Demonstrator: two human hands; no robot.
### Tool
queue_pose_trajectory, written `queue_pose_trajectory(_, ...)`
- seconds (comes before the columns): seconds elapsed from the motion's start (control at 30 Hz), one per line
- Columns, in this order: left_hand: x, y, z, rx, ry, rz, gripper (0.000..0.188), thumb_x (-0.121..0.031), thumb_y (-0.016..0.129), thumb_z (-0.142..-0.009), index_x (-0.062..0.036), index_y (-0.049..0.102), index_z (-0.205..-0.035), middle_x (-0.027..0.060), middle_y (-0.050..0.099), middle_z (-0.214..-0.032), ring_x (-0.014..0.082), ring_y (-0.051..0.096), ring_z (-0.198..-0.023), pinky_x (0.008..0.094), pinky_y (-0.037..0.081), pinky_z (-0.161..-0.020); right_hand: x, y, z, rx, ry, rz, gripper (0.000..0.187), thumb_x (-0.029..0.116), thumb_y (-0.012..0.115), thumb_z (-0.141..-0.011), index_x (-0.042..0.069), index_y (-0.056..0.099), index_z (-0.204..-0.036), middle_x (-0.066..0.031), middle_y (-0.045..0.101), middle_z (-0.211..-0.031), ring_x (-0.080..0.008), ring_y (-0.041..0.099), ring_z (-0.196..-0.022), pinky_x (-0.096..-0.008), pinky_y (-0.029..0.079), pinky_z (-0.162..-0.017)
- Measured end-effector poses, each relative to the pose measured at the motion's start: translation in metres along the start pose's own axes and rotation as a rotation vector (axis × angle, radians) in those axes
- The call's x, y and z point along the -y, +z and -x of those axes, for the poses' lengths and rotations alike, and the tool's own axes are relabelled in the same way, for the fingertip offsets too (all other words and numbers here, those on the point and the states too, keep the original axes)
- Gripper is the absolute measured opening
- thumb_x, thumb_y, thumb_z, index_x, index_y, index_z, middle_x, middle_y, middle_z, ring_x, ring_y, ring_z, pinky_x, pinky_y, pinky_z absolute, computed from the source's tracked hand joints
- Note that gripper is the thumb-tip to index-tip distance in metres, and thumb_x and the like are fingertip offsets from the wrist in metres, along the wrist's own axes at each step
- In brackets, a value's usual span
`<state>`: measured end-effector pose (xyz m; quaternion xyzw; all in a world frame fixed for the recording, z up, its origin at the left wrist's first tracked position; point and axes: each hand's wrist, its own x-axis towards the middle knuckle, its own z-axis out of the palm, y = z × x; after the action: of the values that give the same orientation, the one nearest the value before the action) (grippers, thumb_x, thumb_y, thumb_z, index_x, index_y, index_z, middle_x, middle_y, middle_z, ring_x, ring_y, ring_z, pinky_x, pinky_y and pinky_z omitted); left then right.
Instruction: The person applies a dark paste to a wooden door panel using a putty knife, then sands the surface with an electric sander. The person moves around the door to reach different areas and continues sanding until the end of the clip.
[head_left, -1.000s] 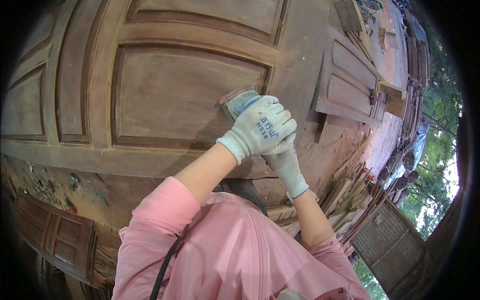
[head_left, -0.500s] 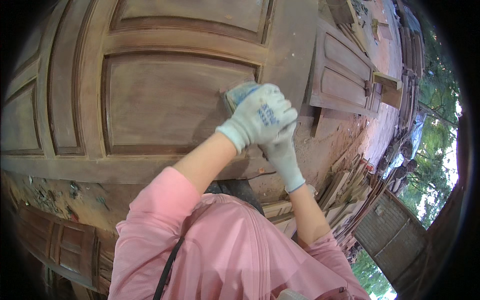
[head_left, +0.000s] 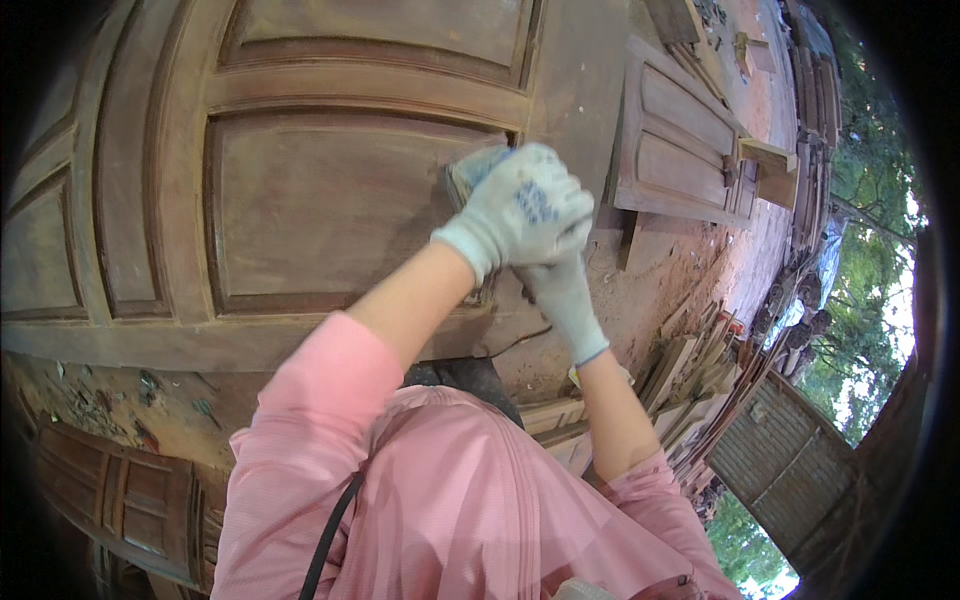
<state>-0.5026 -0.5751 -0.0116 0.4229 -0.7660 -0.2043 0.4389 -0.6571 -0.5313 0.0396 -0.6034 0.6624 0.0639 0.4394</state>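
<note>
A dusty power sander (head_left: 463, 178), mostly covered by my hands, rests at the right end of a recessed panel on a brown wooden door (head_left: 330, 205). My left hand (head_left: 530, 208), in a whitish work glove, is closed over the top of the sander. Just behind and below it, my right hand (head_left: 562, 295), gloved too, is closed around the tool's rear; its fingers are largely hidden. A dark cord (head_left: 518, 341) trails near the right hand. Pale sanding dust covers the door's surface and mouldings.
Another panelled door (head_left: 680, 140) lies to the right, beside a small wooden box (head_left: 775, 170). Wood offcuts (head_left: 680, 375) are piled at the lower right. A further door (head_left: 120, 490) sits low on the left. Debris litters the earth ground (head_left: 200, 385).
Both hands and the sander have shifted slightly farther from me along the panel's right end. My grip looks the same.
</note>
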Motion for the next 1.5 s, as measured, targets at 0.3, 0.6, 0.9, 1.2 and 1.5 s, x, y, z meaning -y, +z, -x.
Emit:
queue_pose_trajectory(0.3,-0.066,0.004,0.066,0.073,-0.023,0.15,0.018,-0.032,0.073,-0.08,-0.0166,0.064,-0.079,0.0045,0.064,-0.076,0.0248,0.067,-0.078,0.0424,0.053,-0.094,-0.095,0.059,0.086,-0.195,-0.425,0.57,0.039,0.015,0.071,-0.089,0.008,0.066,-0.127,-0.0227,0.072,-0.11,-0.0432,0.072,-0.096,-0.0523,0.059,-0.079)
queue_pose_trajectory(0.6,-0.068,0.007,0.064,0.044,-0.085,0.142,0.019,-0.032,0.073,-0.08,-0.0155,0.068,-0.086,0.0043,0.067,-0.081,0.0249,0.069,-0.084,0.0432,0.052,-0.099,-0.094,0.047,0.078,-0.167,-0.447,0.498,0.039,0.019,0.072,-0.09,0.006,0.064,-0.126,-0.0219,0.073,-0.113,-0.0458,0.072,-0.096,-0.0526,0.059,-0.081)
queue_pose_trajectory(0.9,-0.049,-0.002,0.054,-0.083,-0.122,0.037,0.021,-0.03,0.074,-0.078,-0.0137,0.071,-0.091,0.0046,0.069,-0.085,0.0244,0.07,-0.085,0.0444,0.054,-0.095,-0.068,0.028,0.037,-0.039,-0.307,0.367,0.034,0.022,0.071,-0.091,0.005,0.066,-0.12,-0.0255,0.073,-0.108,-0.0473,0.069,-0.102,-0.0535,0.057,-0.082)
queue_pose_trajectory(1.2,-0.054,0.012,0.046,-0.035,-0.092,0.025,0.02,-0.034,0.072,-0.08,-0.0151,0.069,-0.087,0.0048,0.068,-0.082,0.0246,0.069,-0.085,0.0431,0.052,-0.098,-0.082,0.02,0.037,-0.074,-0.417,0.458,0.031,0.018,0.074,-0.088,0.005,0.069,-0.115,-0.0242,0.074,-0.108,-0.0459,0.072,-0.096,-0.0531,0.058,-0.078)
queue_pose_trajectory(1.5,-0.098,0.025,0.093,0.062,-0.101,0.178,0.023,-0.035,0.073,-0.079,-0.0152,0.071,-0.089,0.0034,0.068,-0.083,0.023,0.07,-0.087,0.043,0.053,-0.099,-0.096,0.057,0.115,-0.151,-0.207,0.333,0.03,0.019,0.073,-0.09,0.005,0.066,-0.116,-0.0218,0.075,-0.102,-0.0438,0.073,-0.093,-0.0528,0.058,-0.076)
